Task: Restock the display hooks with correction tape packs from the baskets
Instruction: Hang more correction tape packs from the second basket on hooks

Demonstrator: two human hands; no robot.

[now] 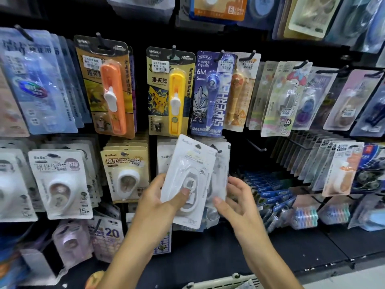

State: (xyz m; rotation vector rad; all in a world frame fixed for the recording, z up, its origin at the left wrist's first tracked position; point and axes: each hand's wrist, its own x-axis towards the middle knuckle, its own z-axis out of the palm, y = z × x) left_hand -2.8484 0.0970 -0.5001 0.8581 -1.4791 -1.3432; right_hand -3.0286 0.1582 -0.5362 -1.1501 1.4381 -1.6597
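My left hand point(160, 197) grips a white correction tape pack point(190, 174), thumb pressed on its clear blister, tilted in front of the display. Behind it hang several matching white packs point(220, 167) on a hook. My right hand point(235, 197) is just right of the held pack, fingers relaxed and touching the edge of the hanging packs. A bare hook point(256, 146) sticks out to the right of those packs. The rim of a pale basket point(225, 281) shows at the bottom edge.
Black pegboard wall full of hanging stationery: beige tape packs point(125, 174), white 15m packs point(60, 184), orange point(110, 88) and yellow point(168, 90) clip pushers above, a blue pen-style pack point(210, 94). A low shelf point(270, 197) at right holds stacked blue packs.
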